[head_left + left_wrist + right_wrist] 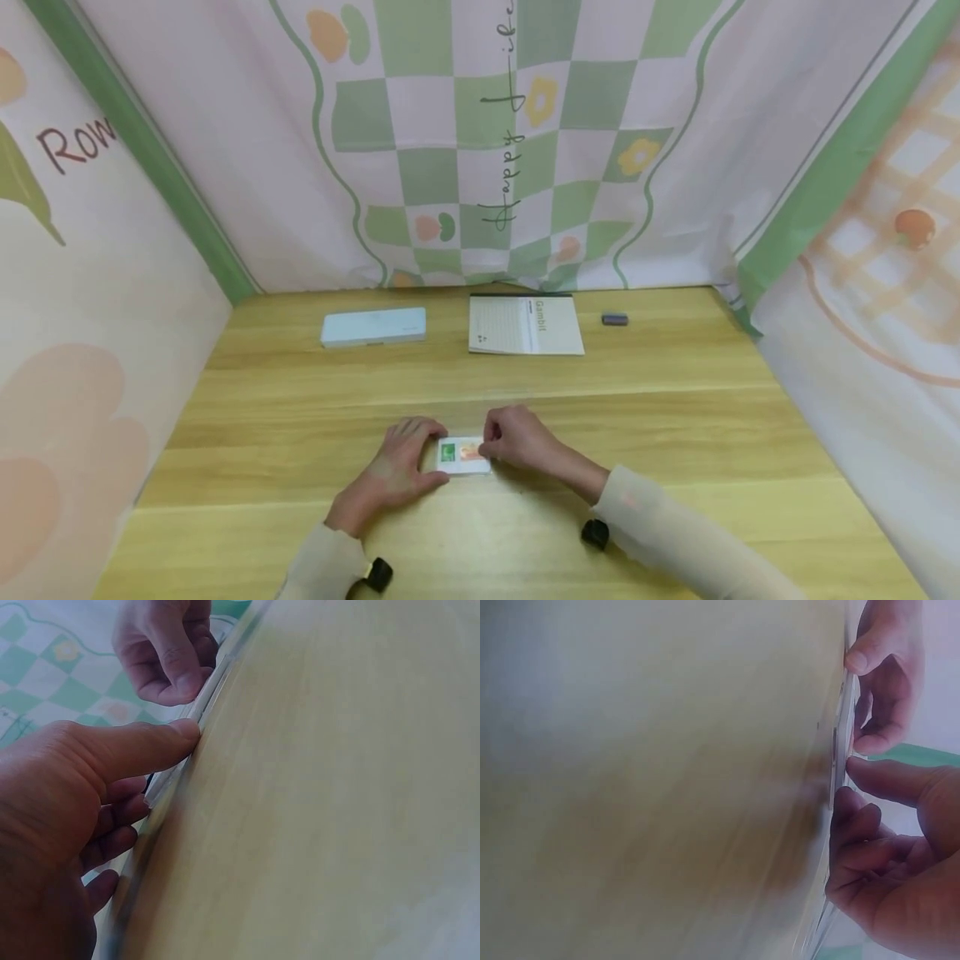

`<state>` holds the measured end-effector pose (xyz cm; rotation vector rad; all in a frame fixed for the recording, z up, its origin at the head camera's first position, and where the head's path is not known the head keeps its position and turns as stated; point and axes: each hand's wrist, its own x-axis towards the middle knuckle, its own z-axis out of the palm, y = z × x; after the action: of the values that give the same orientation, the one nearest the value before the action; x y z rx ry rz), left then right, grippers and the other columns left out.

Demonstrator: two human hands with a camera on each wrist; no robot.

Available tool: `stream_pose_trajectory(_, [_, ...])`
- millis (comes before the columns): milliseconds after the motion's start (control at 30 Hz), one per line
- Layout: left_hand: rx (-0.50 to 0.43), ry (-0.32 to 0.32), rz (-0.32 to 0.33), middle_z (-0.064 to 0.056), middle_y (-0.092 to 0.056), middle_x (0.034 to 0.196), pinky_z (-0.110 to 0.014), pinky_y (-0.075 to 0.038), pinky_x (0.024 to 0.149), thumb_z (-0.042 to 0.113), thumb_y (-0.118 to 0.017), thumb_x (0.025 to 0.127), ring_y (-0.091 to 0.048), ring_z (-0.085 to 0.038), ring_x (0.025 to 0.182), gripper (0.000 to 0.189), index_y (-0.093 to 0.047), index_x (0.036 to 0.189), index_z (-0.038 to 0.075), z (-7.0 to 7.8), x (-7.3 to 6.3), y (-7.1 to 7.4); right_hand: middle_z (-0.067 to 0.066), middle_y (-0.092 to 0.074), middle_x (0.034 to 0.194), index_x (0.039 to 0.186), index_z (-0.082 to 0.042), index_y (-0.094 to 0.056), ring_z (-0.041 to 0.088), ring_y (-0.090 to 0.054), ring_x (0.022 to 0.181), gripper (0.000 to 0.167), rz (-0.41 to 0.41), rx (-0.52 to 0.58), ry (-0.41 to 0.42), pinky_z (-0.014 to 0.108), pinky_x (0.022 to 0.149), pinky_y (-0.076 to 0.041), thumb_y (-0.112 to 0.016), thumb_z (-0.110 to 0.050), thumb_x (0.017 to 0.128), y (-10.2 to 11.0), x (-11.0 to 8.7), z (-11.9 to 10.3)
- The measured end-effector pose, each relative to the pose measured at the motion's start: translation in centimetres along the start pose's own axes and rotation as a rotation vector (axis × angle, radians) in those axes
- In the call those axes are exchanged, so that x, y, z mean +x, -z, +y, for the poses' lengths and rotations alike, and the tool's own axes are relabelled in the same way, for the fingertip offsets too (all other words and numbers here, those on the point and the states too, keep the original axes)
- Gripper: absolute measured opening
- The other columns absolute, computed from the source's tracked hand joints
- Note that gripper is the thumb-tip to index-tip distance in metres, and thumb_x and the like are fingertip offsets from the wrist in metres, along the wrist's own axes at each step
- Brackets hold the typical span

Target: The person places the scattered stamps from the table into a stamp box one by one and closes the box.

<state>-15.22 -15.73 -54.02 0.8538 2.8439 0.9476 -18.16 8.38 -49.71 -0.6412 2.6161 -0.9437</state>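
Note:
A small flat white card or booklet (463, 468) lies on the wooden table, with a small green picture (447, 452) on its left part and an orange one (468, 451) on its right part. My left hand (401, 465) holds the card by its left side, thumb at the near corner and forefinger at the far corner. In the left wrist view the left thumb (176, 735) rests along the edge. My right hand (522, 439) has its fingers curled and pinches the right edge of the orange picture. Its thumb and forefinger hide the card's right end.
Along the back of the table (637, 392) lie a light blue case (373, 326), a notebook (525, 325) marked "Gambit" and a small dark grey object (615, 319). Printed curtains (427, 100) close off the back and sides.

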Motion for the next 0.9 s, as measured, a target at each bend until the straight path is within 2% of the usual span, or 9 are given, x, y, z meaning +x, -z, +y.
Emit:
stream_pose_trajectory(267, [0.0, 0.02, -0.01, -0.003, -0.054, 0.125, -0.051, -0.033, 0.107, 0.036, -0.078, 0.08, -0.046, -0.025, 0.121, 0.056, -0.053, 0.125, 0.014, 0.06, 0.15, 0.09, -0.004, -0.058, 0.066, 0.076, -0.011, -0.062, 0.011, -0.052, 0.058, 0.016, 0.005, 0.005, 0.004, 0.024, 0.053, -0.046, -0.078, -0.011, 0.079, -0.05, 0.09, 0.02])
stream_pose_trajectory(900, [0.003, 0.017, -0.01, -0.004, -0.054, 0.125, -0.05, -0.034, 0.106, 0.035, -0.078, 0.081, -0.046, -0.025, 0.121, 0.055, -0.053, 0.125, 0.013, 0.04, 0.04, -0.05, -0.004, -0.058, 0.067, 0.076, -0.012, -0.063, 0.011, -0.053, 0.058, 0.015, 0.0, 0.01, -0.001, 0.024, 0.053, -0.047, -0.078, -0.011, 0.079, -0.19, -0.08, 0.11])
